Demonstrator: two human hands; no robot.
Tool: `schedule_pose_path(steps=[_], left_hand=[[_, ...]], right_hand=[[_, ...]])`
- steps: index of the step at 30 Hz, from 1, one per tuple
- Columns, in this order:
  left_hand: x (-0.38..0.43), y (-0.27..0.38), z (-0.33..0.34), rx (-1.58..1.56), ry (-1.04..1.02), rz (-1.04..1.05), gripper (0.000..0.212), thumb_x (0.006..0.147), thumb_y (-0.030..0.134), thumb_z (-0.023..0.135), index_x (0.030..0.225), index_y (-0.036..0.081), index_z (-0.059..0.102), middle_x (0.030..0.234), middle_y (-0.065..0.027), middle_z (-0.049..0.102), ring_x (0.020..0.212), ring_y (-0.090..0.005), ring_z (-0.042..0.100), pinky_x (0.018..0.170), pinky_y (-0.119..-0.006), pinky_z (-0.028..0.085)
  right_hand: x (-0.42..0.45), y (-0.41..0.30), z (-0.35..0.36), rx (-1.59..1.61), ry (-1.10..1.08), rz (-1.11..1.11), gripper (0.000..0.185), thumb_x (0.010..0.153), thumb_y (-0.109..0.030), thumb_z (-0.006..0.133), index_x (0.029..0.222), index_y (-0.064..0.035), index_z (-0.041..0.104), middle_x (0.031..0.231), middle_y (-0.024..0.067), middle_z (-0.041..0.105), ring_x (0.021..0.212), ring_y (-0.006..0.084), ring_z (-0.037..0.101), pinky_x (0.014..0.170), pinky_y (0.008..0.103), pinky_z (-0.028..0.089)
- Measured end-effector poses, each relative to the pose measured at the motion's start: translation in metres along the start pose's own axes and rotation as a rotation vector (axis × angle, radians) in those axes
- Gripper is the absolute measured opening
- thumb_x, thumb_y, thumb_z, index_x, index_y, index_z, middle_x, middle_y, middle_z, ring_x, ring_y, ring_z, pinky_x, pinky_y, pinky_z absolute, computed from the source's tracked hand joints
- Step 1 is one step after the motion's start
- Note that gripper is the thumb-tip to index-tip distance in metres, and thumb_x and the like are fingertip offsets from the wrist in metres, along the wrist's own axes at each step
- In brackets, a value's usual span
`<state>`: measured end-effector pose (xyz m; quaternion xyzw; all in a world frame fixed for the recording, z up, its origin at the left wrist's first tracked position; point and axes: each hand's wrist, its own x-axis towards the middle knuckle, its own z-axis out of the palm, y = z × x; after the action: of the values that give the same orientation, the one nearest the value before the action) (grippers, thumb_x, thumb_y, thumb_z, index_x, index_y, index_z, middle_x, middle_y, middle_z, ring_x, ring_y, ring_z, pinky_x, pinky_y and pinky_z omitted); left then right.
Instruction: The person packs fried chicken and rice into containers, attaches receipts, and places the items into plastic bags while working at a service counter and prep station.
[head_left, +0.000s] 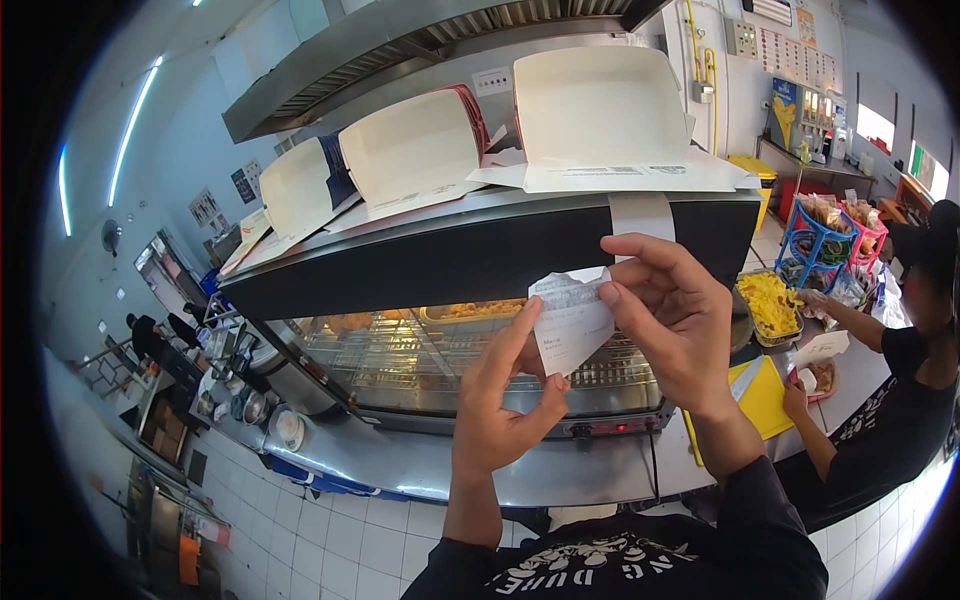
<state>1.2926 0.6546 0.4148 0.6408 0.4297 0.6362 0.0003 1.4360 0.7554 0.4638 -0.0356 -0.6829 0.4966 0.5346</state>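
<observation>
Between my two hands is a small torn paper slip (574, 326) that bears printed writing. My left hand (502, 382) pinches its lower left part, while my right hand (671, 322) grips its upper right edge with thumb and fingers. Behind the slip stands a glass-fronted food warmer (487, 262) with wire racks and a tray of fried food (472, 310) inside. A paper strip (643, 217) hangs down over the warmer's dark upper panel, just behind my right hand. Open cardboard food boxes (600, 112) stand in stacks on top of the warmer.
A steel counter (397, 457) runs under the warmer. At the right, a co-worker (892, 405) holds an open food box near a yellow cutting board (769, 401) with a knife (746, 377) and a tray of yellow food (769, 304). A kitchen scale (289, 427) stands left. An extractor hood (420, 52) hangs overhead.
</observation>
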Motion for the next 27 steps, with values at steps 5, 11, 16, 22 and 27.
schedule_pose_path(steps=[5, 11, 16, 22, 27], left_hand=[[-0.001, 0.000, 0.001, -0.003, -0.019, 0.000, 0.062, 0.077, -0.004, 0.062, 0.135, -0.002, 0.042, 0.105, -0.0168, 0.061, 0.079, -0.0165, 0.066, 0.069, -0.029, 0.054], [0.002, 0.003, 0.004, -0.005, -0.021, -0.014, 0.063, 0.076, -0.004, 0.062, 0.135, -0.003, 0.041, 0.103, -0.0165, 0.062, 0.077, -0.0160, 0.066, 0.069, -0.029, 0.054], [0.005, 0.004, 0.007, 0.023, -0.044, 0.004, 0.062, 0.076, -0.004, 0.062, 0.135, -0.003, 0.042, 0.104, -0.0177, 0.062, 0.076, -0.0162, 0.066, 0.069, -0.029, 0.054], [0.006, 0.005, 0.011, 0.006, -0.064, -0.019, 0.065, 0.075, -0.004, 0.062, 0.136, -0.003, 0.040, 0.094, -0.0137, 0.064, 0.074, -0.0156, 0.066, 0.069, -0.029, 0.054], [0.005, 0.005, 0.012, 0.025, -0.069, -0.013, 0.068, 0.075, -0.004, 0.062, 0.138, -0.002, 0.037, 0.089, -0.0114, 0.064, 0.074, -0.0153, 0.066, 0.069, -0.028, 0.054]], right_hand=[[-0.002, 0.000, -0.002, 0.006, 0.018, -0.022, 0.033, 0.085, 0.002, 0.062, 0.118, 0.0008, 0.056, 0.089, 0.0041, 0.064, 0.080, 0.0058, 0.061, 0.071, 0.0191, 0.050], [-0.002, 0.001, -0.005, 0.028, 0.027, -0.037, 0.033, 0.086, 0.002, 0.062, 0.118, 0.0007, 0.056, 0.089, 0.0043, 0.064, 0.080, 0.0058, 0.061, 0.071, 0.0190, 0.050], [-0.002, -0.001, -0.009, 0.018, 0.030, -0.017, 0.034, 0.086, 0.002, 0.062, 0.119, 0.0001, 0.056, 0.090, 0.0047, 0.065, 0.082, 0.0060, 0.061, 0.073, 0.0192, 0.050], [-0.005, -0.002, -0.016, 0.031, 0.038, 0.000, 0.034, 0.086, 0.001, 0.062, 0.120, 0.0000, 0.056, 0.092, 0.0054, 0.066, 0.084, 0.0066, 0.062, 0.075, 0.0195, 0.050], [-0.006, 0.000, -0.019, 0.053, 0.041, 0.004, 0.035, 0.086, 0.001, 0.062, 0.121, 0.0002, 0.055, 0.092, 0.0061, 0.067, 0.084, 0.0072, 0.062, 0.076, 0.0200, 0.050]])
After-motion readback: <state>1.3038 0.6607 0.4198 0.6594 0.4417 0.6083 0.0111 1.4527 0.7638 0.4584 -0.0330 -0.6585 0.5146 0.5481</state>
